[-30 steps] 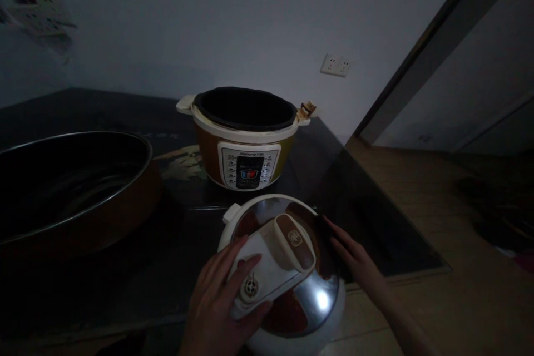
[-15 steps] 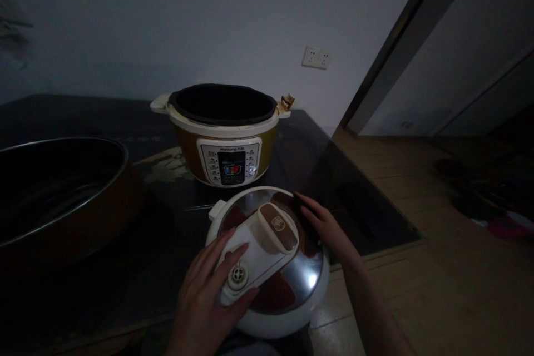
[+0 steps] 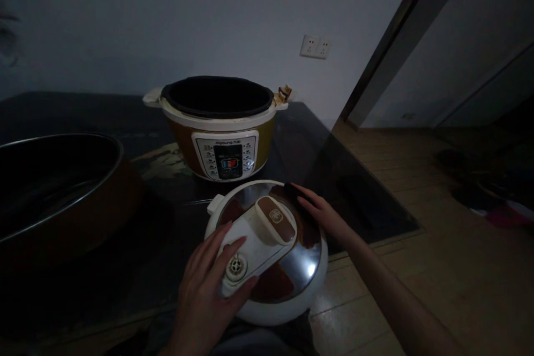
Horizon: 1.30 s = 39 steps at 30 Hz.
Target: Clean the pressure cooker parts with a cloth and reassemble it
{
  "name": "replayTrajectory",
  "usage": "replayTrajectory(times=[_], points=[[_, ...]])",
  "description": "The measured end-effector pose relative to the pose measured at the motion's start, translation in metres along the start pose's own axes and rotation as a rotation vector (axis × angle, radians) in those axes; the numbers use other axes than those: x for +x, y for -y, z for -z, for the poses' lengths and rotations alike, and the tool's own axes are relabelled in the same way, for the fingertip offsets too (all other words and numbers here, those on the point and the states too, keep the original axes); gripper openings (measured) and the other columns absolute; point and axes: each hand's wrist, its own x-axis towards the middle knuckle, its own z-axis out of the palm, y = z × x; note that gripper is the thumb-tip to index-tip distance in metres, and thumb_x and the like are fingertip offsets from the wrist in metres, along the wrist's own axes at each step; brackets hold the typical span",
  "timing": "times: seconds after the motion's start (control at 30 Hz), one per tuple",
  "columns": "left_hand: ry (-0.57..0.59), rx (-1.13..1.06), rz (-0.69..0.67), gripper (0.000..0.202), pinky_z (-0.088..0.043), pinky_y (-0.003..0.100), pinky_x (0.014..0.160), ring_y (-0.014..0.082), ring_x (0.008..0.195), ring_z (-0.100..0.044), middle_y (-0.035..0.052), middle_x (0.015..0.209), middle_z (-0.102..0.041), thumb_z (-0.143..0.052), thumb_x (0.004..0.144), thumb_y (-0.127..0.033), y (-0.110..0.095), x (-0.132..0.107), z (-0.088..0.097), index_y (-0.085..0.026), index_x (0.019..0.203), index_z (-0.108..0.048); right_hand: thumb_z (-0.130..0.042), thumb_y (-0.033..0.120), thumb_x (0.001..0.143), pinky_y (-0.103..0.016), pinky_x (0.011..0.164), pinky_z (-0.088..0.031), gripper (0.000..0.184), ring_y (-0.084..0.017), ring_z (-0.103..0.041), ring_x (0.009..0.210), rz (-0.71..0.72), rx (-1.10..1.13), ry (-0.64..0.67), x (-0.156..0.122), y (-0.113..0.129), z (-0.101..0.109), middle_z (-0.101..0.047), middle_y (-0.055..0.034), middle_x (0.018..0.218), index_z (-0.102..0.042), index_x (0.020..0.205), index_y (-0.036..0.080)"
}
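A round pressure cooker lid (image 3: 267, 289) with a shiny metal top, white rim and brown-white handle lies at the near edge of the dark table. My left hand (image 3: 208, 283) grips the lid's near left side, thumb and fingers around the handle end with the round steam valve (image 3: 236, 267). On the lid's far right side rests my right hand (image 3: 319, 211), fingers closed over a dark, cloth-like piece (image 3: 294, 194) too dim to make out. Beyond the lid stands the open electric pressure cooker (image 3: 267, 144), its display lit and its dark inner pot showing.
A large dark pan (image 3: 120, 172) stands to the left on the glossy table (image 3: 334, 167). Wall sockets (image 3: 315, 47) sit on the wall behind. To the right of the table's edge lies a tiled floor (image 3: 387, 278), with dim objects farther right.
The view has shifted slightly, so the cooker and lid appear a little higher and farther left. My right hand has shifted slightly against the lid; the left keeps its grip.
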Motion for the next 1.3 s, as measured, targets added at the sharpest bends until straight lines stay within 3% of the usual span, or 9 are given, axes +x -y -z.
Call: replayTrajectory(times=[0.17, 0.27, 0.33, 0.47, 0.67, 0.83, 1.0, 1.1, 1.3], points=[[0.008, -0.005, 0.009, 0.045, -0.047, 0.048, 0.094, 0.0295, 0.123, -0.049, 0.0127, 0.140, -0.049, -0.063, 0.084, -0.032, 0.000, -0.001, -0.001, -0.023, 0.126, -0.051, -0.050, 0.049, 0.091, -0.050, 0.117, -0.025, 0.049, -0.025, -0.037, 0.139, -0.115, 0.001, -0.436, -0.086, 0.004, -0.034, -0.046, -0.0053, 0.147, -0.053, 0.135, 0.028], [0.023, -0.005, 0.012, 0.045, -0.047, 0.048, 0.094, 0.0296, 0.123, -0.049, 0.0129, 0.141, -0.048, -0.062, 0.084, -0.032, 0.001, 0.000, 0.001, -0.023, 0.126, -0.051, -0.049, 0.044, 0.092, -0.053, 0.116, -0.026, 0.048, -0.025, -0.031, 0.142, -0.146, -0.005, -0.516, -0.120, 0.013, -0.057, -0.037, -0.0013, 0.153, -0.046, 0.139, 0.034], [0.028, -0.001, 0.006, 0.045, -0.047, 0.048, 0.094, 0.0293, 0.123, -0.049, 0.0131, 0.141, -0.048, -0.062, 0.084, -0.031, 0.000, 0.001, 0.002, -0.023, 0.127, -0.050, -0.047, 0.042, 0.094, -0.055, 0.116, -0.025, 0.047, -0.025, -0.028, 0.143, -0.141, -0.002, -0.528, -0.127, 0.016, -0.062, -0.033, 0.0001, 0.155, -0.045, 0.140, 0.036], [0.039, -0.005, -0.004, 0.046, -0.048, 0.047, 0.095, 0.0289, 0.123, -0.050, 0.0125, 0.141, -0.048, -0.061, 0.084, -0.031, 0.001, 0.002, 0.004, -0.023, 0.128, -0.050, -0.048, 0.045, 0.093, -0.052, 0.117, -0.024, 0.044, -0.023, -0.029, 0.143, -0.075, 0.010, -0.435, -0.101, 0.008, -0.042, -0.038, -0.0008, 0.152, -0.050, 0.136, 0.035], [0.043, -0.010, -0.013, 0.050, -0.048, 0.046, 0.095, 0.0288, 0.125, -0.049, 0.0117, 0.143, -0.046, -0.064, 0.083, -0.032, 0.005, -0.001, 0.003, -0.023, 0.130, -0.049, -0.051, 0.047, 0.092, -0.048, 0.117, -0.025, 0.045, -0.023, -0.036, 0.139, 0.068, -0.078, 0.019, -0.004, 0.008, 0.000, -0.039, -0.0026, 0.151, -0.054, 0.134, 0.032], [0.053, -0.001, -0.004, 0.049, -0.048, 0.046, 0.094, 0.0281, 0.124, -0.049, 0.0113, 0.142, -0.047, -0.063, 0.083, -0.030, 0.003, -0.001, 0.002, -0.023, 0.130, -0.049, -0.051, 0.037, 0.093, -0.048, 0.115, -0.029, 0.041, -0.023, -0.037, 0.139, 0.315, -0.227, 0.363, 0.061, 0.029, -0.011, -0.040, 0.0001, 0.150, -0.052, 0.134, 0.035], [0.043, -0.011, 0.008, 0.048, -0.048, 0.046, 0.094, 0.0282, 0.124, -0.049, 0.0117, 0.141, -0.048, -0.062, 0.084, -0.030, 0.001, 0.000, 0.003, -0.023, 0.130, -0.049, -0.051, 0.030, 0.094, -0.041, 0.114, -0.031, 0.040, -0.018, -0.040, 0.137, 0.459, -0.270, 0.598, 0.091, 0.048, -0.025, -0.042, 0.0019, 0.149, -0.052, 0.134, 0.033], [0.044, -0.017, 0.023, 0.049, -0.047, 0.047, 0.094, 0.0293, 0.124, -0.049, 0.0119, 0.142, -0.048, -0.063, 0.084, -0.032, 0.002, 0.000, 0.003, -0.023, 0.130, -0.049, -0.052, 0.030, 0.093, -0.041, 0.115, -0.030, 0.040, -0.017, -0.039, 0.138, 0.430, -0.238, 0.609, 0.091, 0.045, -0.022, -0.045, 0.0044, 0.147, -0.052, 0.133, 0.035], [0.043, -0.020, 0.023, 0.048, -0.046, 0.046, 0.096, 0.0287, 0.124, -0.049, 0.0107, 0.142, -0.048, -0.063, 0.084, -0.033, 0.001, -0.002, 0.002, -0.025, 0.129, -0.050, -0.051, 0.045, 0.091, -0.045, 0.115, -0.032, 0.044, -0.021, -0.045, 0.134, 0.260, -0.167, 0.313, 0.062, 0.010, -0.005, -0.048, -0.0004, 0.144, -0.057, 0.131, 0.028]])
